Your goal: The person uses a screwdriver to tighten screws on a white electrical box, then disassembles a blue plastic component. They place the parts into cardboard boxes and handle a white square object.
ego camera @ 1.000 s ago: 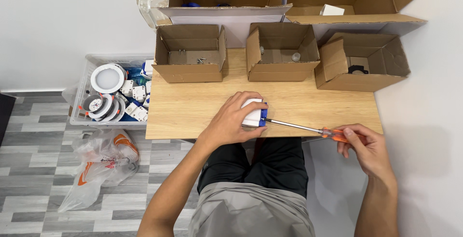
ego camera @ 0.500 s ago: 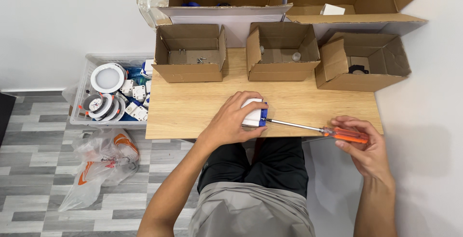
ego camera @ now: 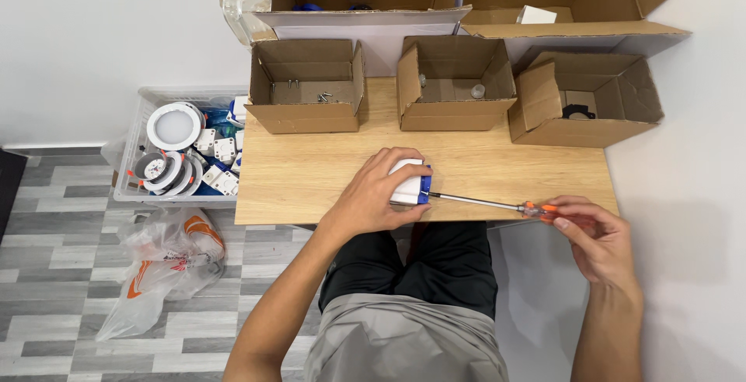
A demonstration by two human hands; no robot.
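A small white box with a blue end (ego camera: 409, 182) lies near the front edge of the wooden tabletop (ego camera: 311, 172), pinned under the left hand (ego camera: 373, 195), whose grip is clamped over its top. A screwdriver (ego camera: 489, 203) lies level, its tip at the box's blue end, its orange handle pinched in the right hand (ego camera: 594, 234). Three open cardboard boxes (ego camera: 307, 94) line the tabletop's back edge. A clear bin of round lamps (ego camera: 175, 149) sits on the floor to the left.
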